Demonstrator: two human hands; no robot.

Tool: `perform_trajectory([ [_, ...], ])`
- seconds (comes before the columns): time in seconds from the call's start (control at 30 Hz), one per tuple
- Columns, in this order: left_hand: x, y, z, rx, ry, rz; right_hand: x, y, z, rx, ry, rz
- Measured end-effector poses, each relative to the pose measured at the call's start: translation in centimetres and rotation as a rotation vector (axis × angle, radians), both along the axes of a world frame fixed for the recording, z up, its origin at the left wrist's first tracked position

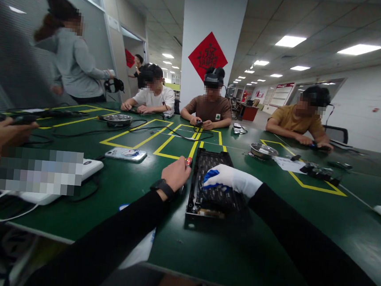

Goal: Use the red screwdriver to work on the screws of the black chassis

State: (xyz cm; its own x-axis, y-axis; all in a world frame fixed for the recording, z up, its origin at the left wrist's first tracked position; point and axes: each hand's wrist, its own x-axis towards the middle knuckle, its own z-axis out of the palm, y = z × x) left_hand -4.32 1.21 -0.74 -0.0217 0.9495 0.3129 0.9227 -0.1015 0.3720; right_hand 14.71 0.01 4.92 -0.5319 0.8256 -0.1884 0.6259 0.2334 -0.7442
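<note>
My left hand (pixel 176 174), bare with a dark watch on the wrist, is closed beside the left edge of a black rectangular case (pixel 194 201). From its fingers pokes a small red-tipped object (pixel 189 161), whose lower part is hidden. My right hand (pixel 229 178) wears a white glove with blue fingers. It is curled on a dark panel (pixel 209 162) with rows of small pale marks, lying in the case. What lies under the gloved fingertips is hidden.
A phone (pixel 126 154) and a white power strip-like box (pixel 91 166) lie left, near another person's hand (pixel 2 137). Metal bowls (pixel 263 150) and cables stand farther off. Several people sit across the green table (pixel 181 253); one stands at left.
</note>
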Motion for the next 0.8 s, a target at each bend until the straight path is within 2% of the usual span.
perform_trajectory([
  [0.07, -0.4, 0.0, 0.2, -0.143, 0.114, 0.057, 0.5, 0.0, -0.8, 0.133, 0.180, -0.222],
  [0.13, -0.6, -0.1, 0.3, -0.258, 0.201, 0.008, 1.0, -0.1, -1.8, 0.287, 0.341, -0.439],
  [0.23, -0.6, -0.3, 0.2, -0.311, 0.272, -0.077, 1.6, -0.4, -3.1, 0.398, 0.450, -0.606],
  [0.33, -0.4, -0.5, 0.3, -0.215, 0.285, -0.048, 1.9, -0.7, -3.4, 0.435, 0.473, -0.600],
  [0.4, -0.1, -0.8, 0.8, -0.072, 0.272, -0.011, 1.7, -0.9, -3.1, 0.443, 0.524, -0.583],
  [0.47, 0.4, -1.2, 1.6, 0.092, 0.247, -0.015, 1.3, -1.2, -2.7, 0.342, 0.627, -0.548],
  [0.5, 0.7, -1.5, 1.9, 0.161, 0.236, -0.050, 1.0, -1.4, -2.4, 0.258, 0.699, -0.507],
  [0.57, 1.3, -2.2, 2.5, 0.239, 0.232, -0.199, 0.3, -2.0, -2.0, 0.111, 0.867, -0.405],
  [0.67, 2.0, -3.1, 2.4, 0.268, 0.193, -0.458, -0.6, -3.1, -1.7, 0.043, 1.045, -0.285],
  [0.8, 2.0, -3.3, 1.5, 0.239, -0.008, -0.642, -1.3, -4.1, -2.1, 0.059, 1.093, -0.371],
])
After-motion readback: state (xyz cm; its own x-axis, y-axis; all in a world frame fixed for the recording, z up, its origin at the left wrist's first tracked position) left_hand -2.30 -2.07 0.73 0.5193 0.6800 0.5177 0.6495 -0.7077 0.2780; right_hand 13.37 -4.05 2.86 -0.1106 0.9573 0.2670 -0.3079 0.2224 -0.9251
